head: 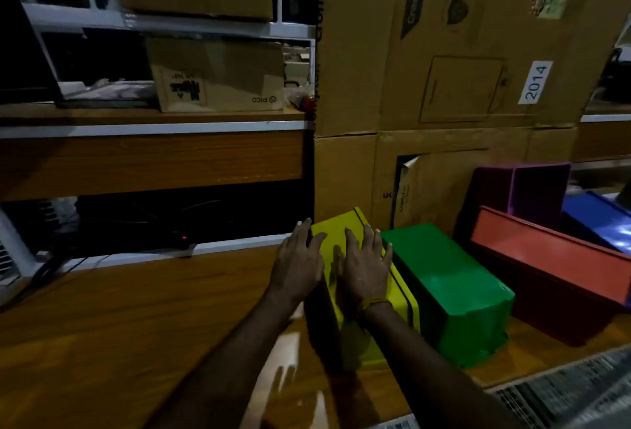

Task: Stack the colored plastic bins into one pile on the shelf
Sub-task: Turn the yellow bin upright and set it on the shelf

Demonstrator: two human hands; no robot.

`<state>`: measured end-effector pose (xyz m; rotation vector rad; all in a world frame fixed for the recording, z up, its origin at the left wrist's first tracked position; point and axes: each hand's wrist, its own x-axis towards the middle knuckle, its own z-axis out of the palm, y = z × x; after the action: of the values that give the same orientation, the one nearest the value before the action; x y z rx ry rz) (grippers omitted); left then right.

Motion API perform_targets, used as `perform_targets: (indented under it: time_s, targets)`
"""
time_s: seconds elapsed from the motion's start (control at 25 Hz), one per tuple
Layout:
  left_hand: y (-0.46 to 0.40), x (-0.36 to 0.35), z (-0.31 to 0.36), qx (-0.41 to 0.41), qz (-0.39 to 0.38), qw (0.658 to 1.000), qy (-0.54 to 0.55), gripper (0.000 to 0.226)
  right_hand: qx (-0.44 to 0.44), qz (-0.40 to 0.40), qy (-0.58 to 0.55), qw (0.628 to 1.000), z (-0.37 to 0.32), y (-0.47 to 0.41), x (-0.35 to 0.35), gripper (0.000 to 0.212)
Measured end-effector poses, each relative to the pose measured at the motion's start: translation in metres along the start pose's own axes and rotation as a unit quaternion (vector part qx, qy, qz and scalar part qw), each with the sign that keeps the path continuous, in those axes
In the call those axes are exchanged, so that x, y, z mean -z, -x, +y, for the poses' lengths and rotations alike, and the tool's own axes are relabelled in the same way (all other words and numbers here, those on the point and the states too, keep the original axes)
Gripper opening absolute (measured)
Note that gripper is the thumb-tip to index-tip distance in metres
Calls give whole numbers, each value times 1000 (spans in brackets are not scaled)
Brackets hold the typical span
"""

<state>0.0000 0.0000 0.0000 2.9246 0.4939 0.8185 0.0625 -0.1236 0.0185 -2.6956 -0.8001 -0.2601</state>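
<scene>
From the head camera, a white label reading "2014" (535, 82) sits on the tall cardboard box (454, 43) behind the bins; a smaller carton (218, 75) on the upper shelf shows "PICO" upside down. The yellow bin (333, 241) lies upside down on the glossy wooden shelf (136, 319), smooth plastic with a dark band, touching the overturned green bin (450, 285). The left hand (298, 263) and right hand (363, 266) rest on the yellow bin, fingers spread flat, grip apart. A red bin (546, 264), purple bin (536, 189) and blue bin (594, 224) crowd the right.
</scene>
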Motion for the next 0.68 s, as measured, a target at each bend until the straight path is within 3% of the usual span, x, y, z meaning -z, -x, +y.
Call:
perform_targets:
  time_s: [0.12,0.24,0.36,0.68]
  targets:
    - [-4,-14,11,11,-26,999,20,41,-30,-8,36,999,20,-13,-6,57]
    - [-3,-23,18,-4,-41,999,29,36,-80,-23,-6,997,28,-26,-9,54]
    - [-8,-23,23,-17,-47,998,38,44,-101,-16,-27,994,29,-39,-9,49]
    - [-10,-10,-35,39,-40,995,82,45,-28,25,-85,996,-12,-32,-17,26]
